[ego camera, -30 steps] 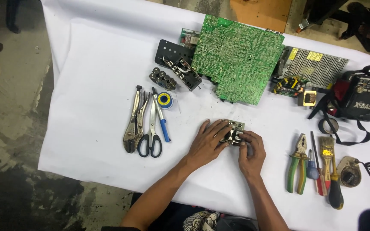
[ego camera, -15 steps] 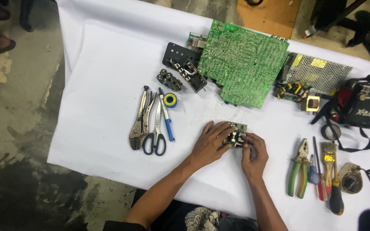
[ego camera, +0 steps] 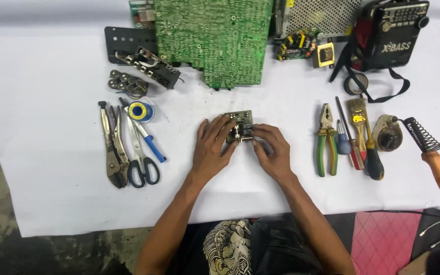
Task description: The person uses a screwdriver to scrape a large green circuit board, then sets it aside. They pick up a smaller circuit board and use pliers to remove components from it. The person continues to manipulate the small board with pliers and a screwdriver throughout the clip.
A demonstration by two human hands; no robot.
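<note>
Left hand [ego camera: 211,148] and right hand [ego camera: 273,151] pinching small circuit board [ego camera: 240,125] between fingertips, scissors [ego camera: 139,147] left, pliers [ego camera: 326,138] right, large green board [ego camera: 214,38] far

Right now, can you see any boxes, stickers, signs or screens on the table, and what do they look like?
No boxes, signs or lit screens.
Black radio, far right corner: boxy, white lettering on its front, red side, black strap.
Metal mesh case, left of the radio: grey, with a small yellow sticker near its top edge.
Small circuit board, middle: dark, held between the left hand and right hand.
</note>
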